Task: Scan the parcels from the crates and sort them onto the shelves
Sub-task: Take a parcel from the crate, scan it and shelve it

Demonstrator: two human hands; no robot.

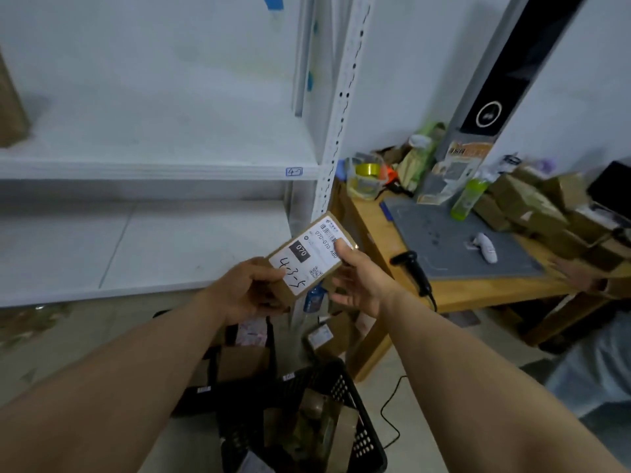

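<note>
I hold a small brown cardboard parcel (312, 254) in front of the white shelves (146, 170). Its white label shows "070" and a handwritten code. My left hand (251, 288) grips its near left end, thumb on the label. My right hand (355, 278) holds its right side, thumb on the label's edge. Below my arms stand black crates (355, 425) with more parcels inside. A black barcode scanner (415, 269) lies on the wooden table (478, 288) to the right.
A brown box (10, 107) stands at the far left of the upper shelf. The table carries a grey mat (454, 240), stacked brown parcels (532, 206), a green bottle (467, 198), tape rolls and a white tool. Another person's hand (577, 273) reaches in at right.
</note>
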